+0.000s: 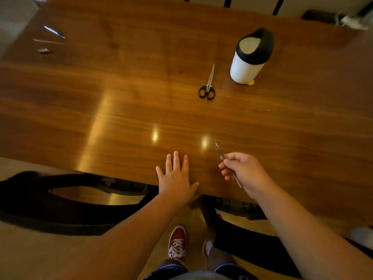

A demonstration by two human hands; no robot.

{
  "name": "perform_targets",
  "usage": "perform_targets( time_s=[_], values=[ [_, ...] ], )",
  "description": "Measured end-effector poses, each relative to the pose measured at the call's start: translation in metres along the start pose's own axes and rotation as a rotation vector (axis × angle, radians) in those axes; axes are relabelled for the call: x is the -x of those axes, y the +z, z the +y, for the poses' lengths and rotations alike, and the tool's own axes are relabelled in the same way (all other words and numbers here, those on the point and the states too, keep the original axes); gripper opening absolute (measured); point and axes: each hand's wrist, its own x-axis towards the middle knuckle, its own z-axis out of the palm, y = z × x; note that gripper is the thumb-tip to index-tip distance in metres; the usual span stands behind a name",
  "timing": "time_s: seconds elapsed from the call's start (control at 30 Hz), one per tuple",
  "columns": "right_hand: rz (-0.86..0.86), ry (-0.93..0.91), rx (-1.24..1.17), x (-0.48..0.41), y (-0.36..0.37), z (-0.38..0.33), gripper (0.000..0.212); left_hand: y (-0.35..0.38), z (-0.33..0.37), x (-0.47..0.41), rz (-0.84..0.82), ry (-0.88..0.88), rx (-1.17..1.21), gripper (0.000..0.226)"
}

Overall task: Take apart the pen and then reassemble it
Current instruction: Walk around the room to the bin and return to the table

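My right hand (pixel 244 171) pinches a thin pen refill (pixel 220 151) near the table's front edge, tip pointing up and away, its rear end sticking out below my palm. My left hand (pixel 175 177) lies flat on the wooden table (pixel 121 98) with fingers spread, holding nothing. Far off at the table's back left lie other pen parts: a slim barrel (pixel 54 32), a thin rod (pixel 48 41) and a small piece (pixel 43 50).
Black-handled scissors (pixel 207 85) lie mid-table. A white container with a black lid (pixel 250 57) stands to their right, a small yellow bit (pixel 250 82) at its base. Dark chairs (pixel 60 199) sit below the table edge, my red shoes (pixel 177 243) between them.
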Motion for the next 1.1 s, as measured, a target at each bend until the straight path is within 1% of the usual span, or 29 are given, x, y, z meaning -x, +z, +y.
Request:
perform_targets(
  time_s=[0.07, 0.13, 0.2, 0.23, 0.27, 0.33, 0.47, 0.57, 0.63, 0.73, 0.9, 1.0, 1.1],
  values=[
    [-0.018, 0.04, -0.069, 0.032, 0.003, 0.011, 0.017, 0.009, -0.005, 0.022, -0.007, 0.049, 0.032, 0.09],
    [-0.038, 0.065, -0.08, 0.064, 0.01, 0.028, 0.016, 0.021, -0.012, 0.048, -0.023, 0.102, 0.073, 0.085],
    [-0.094, 0.092, -0.053, 0.095, 0.018, 0.05, 0.014, 0.036, -0.021, 0.074, -0.058, 0.133, 0.151, 0.071],
    [-0.12, 0.097, -0.013, 0.107, 0.021, 0.062, 0.014, 0.043, -0.027, 0.089, -0.082, 0.113, 0.221, 0.061],
    [-0.135, 0.097, 0.046, 0.118, 0.024, 0.074, 0.014, 0.05, -0.033, 0.105, -0.115, 0.071, 0.301, 0.052],
    [-0.153, 0.091, 0.182, 0.134, 0.03, 0.097, 0.015, 0.065, -0.045, 0.14, -0.186, -0.028, 0.4, 0.044],
    [-0.155, 0.068, 0.377, 0.147, 0.037, 0.135, 0.012, 0.103, -0.071, 0.205, -0.262, -0.274, 0.492, 0.046],
    [-0.179, -0.003, 0.521, 0.144, 0.034, 0.155, 0.014, 0.126, -0.081, 0.246, -0.339, -0.382, 0.608, 0.042],
    [-0.217, -0.047, 0.604, 0.141, 0.035, 0.167, 0.015, 0.139, -0.084, 0.277, -0.336, -0.472, 0.733, 0.036],
    [-0.292, -0.093, 0.718, 0.136, 0.05, 0.183, 0.013, 0.164, -0.086, 0.33, -0.28, -0.649, 0.933, 0.03],
    [-0.459, -0.162, 0.898, 0.137, 0.122, 0.202, 0.014, 0.219, -0.104, 0.435, -0.25, -0.966, 1.16, 0.02],
    [-0.589, -0.245, 1.019, 0.151, 0.187, 0.21, 0.014, 0.256, -0.117, 0.5, -0.202, -1.16, 1.243, 0.021],
    [-0.706, -0.329, 1.113, 0.172, 0.262, 0.215, 0.012, 0.295, -0.127, 0.556, -0.189, -1.316, 1.36, 0.024]
  ],
)
